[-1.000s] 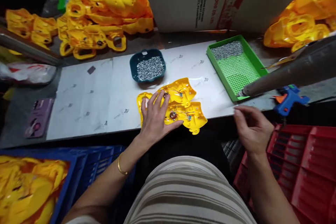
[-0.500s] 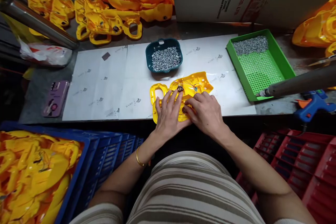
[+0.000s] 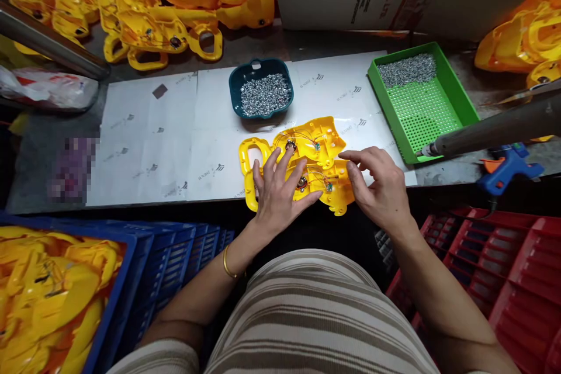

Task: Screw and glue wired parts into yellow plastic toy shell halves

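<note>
Two yellow plastic shell halves lie side by side at the table's front edge, hollow side up, with wires, a round part and a small green board inside each. My left hand rests with fingers spread over the handle end of the near shell, and its fingertips reach the far shell. At the right end of the shells is my right hand, thumb and forefinger apart with no object visible between them. Behind the shells stands a dark teal tray of small metal parts.
A green basket holding screws stands right, beside a metal rod and a blue glue gun. Yellow shells are piled at the back. Below the table are a blue crate at left and red crates at right.
My right hand has moved right, off the round part in the near shell, and its fingers have parted. My left hand stays on the shells. The whole view has shifted slightly.
</note>
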### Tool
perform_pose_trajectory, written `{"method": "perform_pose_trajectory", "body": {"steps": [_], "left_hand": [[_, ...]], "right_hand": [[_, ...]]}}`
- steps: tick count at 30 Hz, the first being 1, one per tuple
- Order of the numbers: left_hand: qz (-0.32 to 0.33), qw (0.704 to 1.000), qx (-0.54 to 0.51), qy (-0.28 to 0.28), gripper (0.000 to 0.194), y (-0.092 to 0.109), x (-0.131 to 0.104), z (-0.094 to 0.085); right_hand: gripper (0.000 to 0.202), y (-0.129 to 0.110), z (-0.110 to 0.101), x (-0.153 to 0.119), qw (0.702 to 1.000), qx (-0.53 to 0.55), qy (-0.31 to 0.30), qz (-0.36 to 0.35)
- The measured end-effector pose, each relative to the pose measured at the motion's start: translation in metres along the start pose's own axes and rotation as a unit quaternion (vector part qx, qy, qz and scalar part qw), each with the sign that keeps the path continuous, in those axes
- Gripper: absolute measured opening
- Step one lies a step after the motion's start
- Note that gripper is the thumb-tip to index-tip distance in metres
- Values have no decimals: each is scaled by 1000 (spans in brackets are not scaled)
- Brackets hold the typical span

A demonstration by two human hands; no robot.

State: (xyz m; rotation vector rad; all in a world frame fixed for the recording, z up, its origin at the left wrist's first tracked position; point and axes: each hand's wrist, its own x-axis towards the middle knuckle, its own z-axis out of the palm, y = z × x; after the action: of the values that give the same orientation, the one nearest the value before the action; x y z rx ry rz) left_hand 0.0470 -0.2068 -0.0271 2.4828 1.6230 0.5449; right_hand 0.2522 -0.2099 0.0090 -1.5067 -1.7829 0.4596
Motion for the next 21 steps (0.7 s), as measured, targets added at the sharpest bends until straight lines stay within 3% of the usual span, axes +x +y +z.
{"method": "perform_pose_trajectory", "body": {"steps": [3, 8, 10, 15, 18, 21], "left_hand": [[0, 1000, 6, 3, 57, 1, -2, 0], [-2, 1000, 3, 3, 59, 1, -2, 2], [-3, 1000, 2, -1, 61, 0, -3, 3], [-3, 1000, -9, -7, 62, -2, -2, -2], [12, 1000, -23, 7, 47, 6, 4, -4], [44, 997, -63, 22, 30, 21, 14, -2]], "right_hand": [[20, -7, 5, 4, 999, -20, -29, -17], [20, -27, 25, 14, 976, -153, -158, 1], [15, -30, 28, 18, 971, -151, -185, 10], [9, -8, 9, 13, 987, 56, -134, 71], [16, 7, -1, -2, 967, 171, -108, 154], [20, 11, -4, -16, 952, 227, -88, 187]]}}
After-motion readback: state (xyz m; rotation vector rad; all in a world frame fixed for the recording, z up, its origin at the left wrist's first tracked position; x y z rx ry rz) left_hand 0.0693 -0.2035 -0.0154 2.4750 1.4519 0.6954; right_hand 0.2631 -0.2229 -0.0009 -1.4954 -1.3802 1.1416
